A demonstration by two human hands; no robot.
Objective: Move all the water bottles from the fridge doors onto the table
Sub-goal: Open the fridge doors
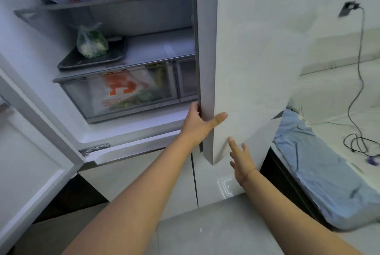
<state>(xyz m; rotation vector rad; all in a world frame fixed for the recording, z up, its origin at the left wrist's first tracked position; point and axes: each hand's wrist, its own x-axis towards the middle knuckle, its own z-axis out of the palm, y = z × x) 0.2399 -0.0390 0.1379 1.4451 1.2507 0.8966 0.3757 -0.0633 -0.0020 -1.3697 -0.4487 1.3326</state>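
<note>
The fridge stands in front of me with its left door (30,152) swung wide open. The right door (246,59) is partly ajar, its pale outer face toward me. My left hand (200,123) grips the right door's free edge, fingers behind it and thumb on the front. My right hand (242,160) hovers with spread fingers against the lower front of that door, holding nothing. No water bottle is visible; the door shelves are hidden from this angle.
Inside the fridge are a bagged vegetable (91,42) on a dark tray (90,59), plastic bags on the upper shelf, and a crisper drawer (123,92). At the right lie a blue cloth bundle (320,172) and a black cable (357,90) on a white surface.
</note>
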